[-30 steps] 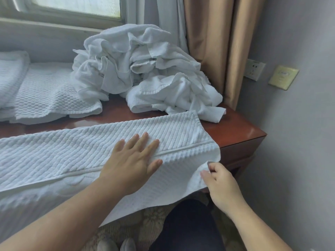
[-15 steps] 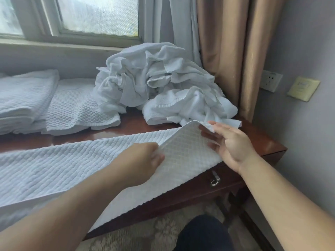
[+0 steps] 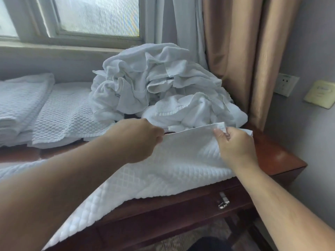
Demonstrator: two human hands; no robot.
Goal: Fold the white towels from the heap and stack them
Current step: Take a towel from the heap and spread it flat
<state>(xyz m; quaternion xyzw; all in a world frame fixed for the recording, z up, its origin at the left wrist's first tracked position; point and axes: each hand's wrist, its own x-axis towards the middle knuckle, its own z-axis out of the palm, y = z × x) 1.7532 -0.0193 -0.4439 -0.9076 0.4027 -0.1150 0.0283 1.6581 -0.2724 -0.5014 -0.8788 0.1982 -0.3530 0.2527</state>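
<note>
While both hands pinch far short edge of white quilted-weave towel (image 3: 163, 171), left hand (image 3: 139, 140) at 9 o'clock corner, right hand (image 3: 235, 147) at 3 o'clock corner. Towel on dark red wooden table (image 3: 279, 160); long axis runs toward 8 o'clock. Crumpled white towel heap (image 3: 159, 84) at 12 o'clock.

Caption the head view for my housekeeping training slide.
Both hands, left hand and right hand, pinch a quilted towel's edge before the heap.

A single head-worn wide-angle view looks forward and down, close over the wooden worktop (image 3: 279, 158). Both forearms reach in from the lower corners. A window (image 3: 97, 15) fills the upper left, a curtain (image 3: 241, 51) the upper right.
</note>
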